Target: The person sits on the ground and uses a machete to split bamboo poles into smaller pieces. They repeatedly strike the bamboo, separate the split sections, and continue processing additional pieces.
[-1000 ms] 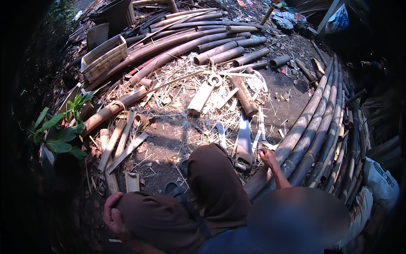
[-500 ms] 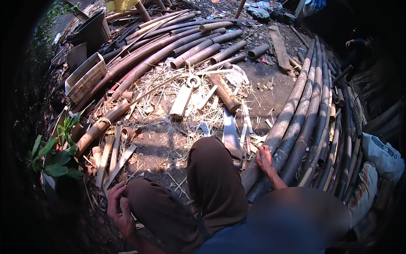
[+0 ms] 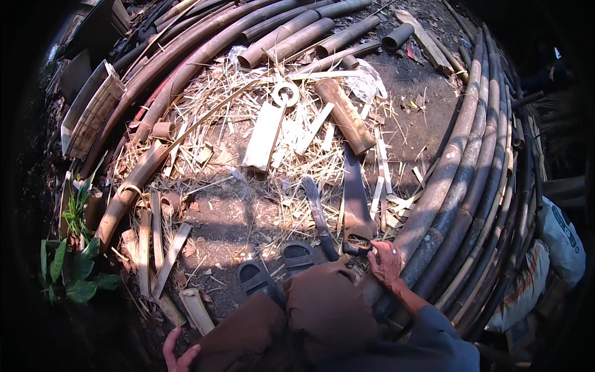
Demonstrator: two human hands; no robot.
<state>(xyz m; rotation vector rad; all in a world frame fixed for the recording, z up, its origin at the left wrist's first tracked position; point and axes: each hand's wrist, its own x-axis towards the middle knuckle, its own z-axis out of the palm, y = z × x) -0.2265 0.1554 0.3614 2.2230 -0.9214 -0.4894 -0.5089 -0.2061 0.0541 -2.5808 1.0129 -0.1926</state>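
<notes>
My right hand (image 3: 385, 260) is low at the saw's near end, its fingers closed about the dark handle. The handsaw (image 3: 356, 192) lies on the ground with its wide, dull blade pointing away, the far tip by a short bamboo piece (image 3: 344, 115). Left of the saw rests a long knife (image 3: 316, 204) with a dark handle. My left hand (image 3: 178, 353) is beside my left knee at the lower edge, thumb and finger apart, holding nothing; part of it is cut off by the frame.
Long bamboo poles (image 3: 443, 167) curve along the right, others (image 3: 217, 46) along the far left. A pale split bamboo piece (image 3: 265, 136) and a ring (image 3: 286, 94) lie among shavings. White sacks (image 3: 558, 239) stand at right, a leafy plant (image 3: 74, 266) at left. Sandals (image 3: 253, 277) show before my knees.
My right hand has come down from beside the bamboo poles to the saw handle. The view has tipped downward, and my left hand now sits lower in it. The knife and sandals have come into sight.
</notes>
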